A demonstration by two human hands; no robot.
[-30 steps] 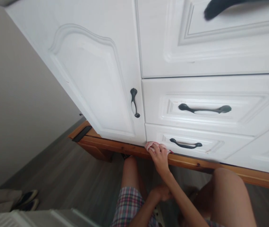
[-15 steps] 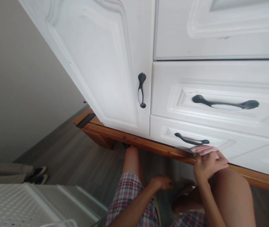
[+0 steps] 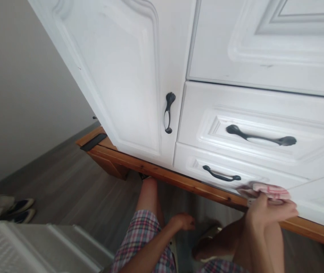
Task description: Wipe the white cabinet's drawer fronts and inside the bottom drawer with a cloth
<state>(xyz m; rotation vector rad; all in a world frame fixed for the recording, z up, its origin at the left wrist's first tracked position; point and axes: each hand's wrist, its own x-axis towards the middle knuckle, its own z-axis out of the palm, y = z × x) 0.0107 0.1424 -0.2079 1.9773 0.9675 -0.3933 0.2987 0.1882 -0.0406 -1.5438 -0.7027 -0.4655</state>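
Note:
My right hand (image 3: 270,210) presses a pink and white cloth (image 3: 267,189) against the bottom edge of the lowest white drawer (image 3: 196,163), just above the wooden base rail (image 3: 162,175). Its fingers are curled round the cloth. My left hand (image 3: 183,221) hangs low between my knees near the floor, fingers curled, with nothing visible in it. I am crouched, and plaid shorts (image 3: 142,239) show at the bottom.
A white cabinet door (image 3: 122,83) with a black handle (image 3: 168,112) stands left of the drawers, which have black handles (image 3: 260,137). Grey wood floor (image 3: 73,193) spreads left. Dark shoes (image 3: 19,210) and a white perforated object (image 3: 14,246) lie bottom left.
My right hand has slid the cloth rightward along the lower drawer edge, from near the door corner to past the bottom drawer handle. The left hand has stayed low between my knees.

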